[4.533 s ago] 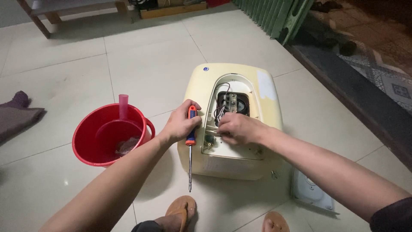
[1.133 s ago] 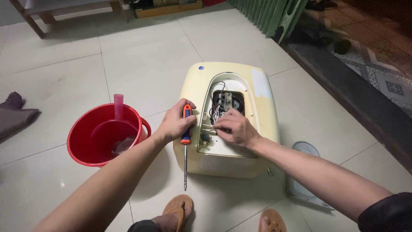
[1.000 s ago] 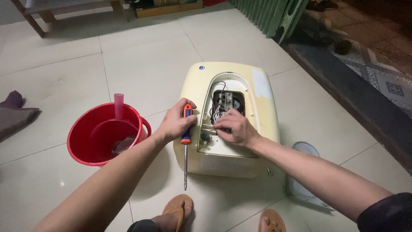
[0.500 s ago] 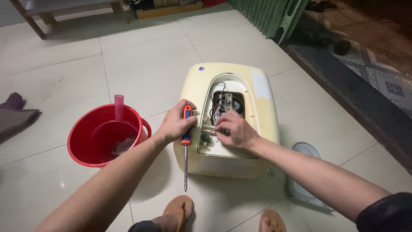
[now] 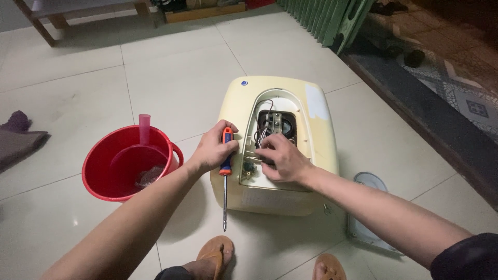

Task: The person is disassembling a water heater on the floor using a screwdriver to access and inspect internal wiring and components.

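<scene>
A cream-coloured water heater [image 5: 311, 111] lies on the tiled floor with its front panel off, showing wires and a dark cavity [image 5: 276, 124]. My left hand [image 5: 211, 150] grips a screwdriver [image 5: 225, 176] with an orange and blue handle, shaft pointing down toward my feet, resting against the heater's left edge. My right hand [image 5: 282, 159] lies over the lower part of the opening, fingers on the wires and a small part there; what the fingertips pinch is hidden.
A red bucket [image 5: 98, 171] with a pink handle and a cloth inside stands left of the heater. A removed grey cover [image 5: 369, 212] lies on the floor at right. My sandalled feet [image 5: 213, 255] are below. A dark cloth [image 5: 18, 137] is far left; a green shutter [image 5: 332, 18] is behind.
Almost nothing has changed. My right hand has shifted slightly on the wiring, and my left hand keeps the screwdriver in the same place.
</scene>
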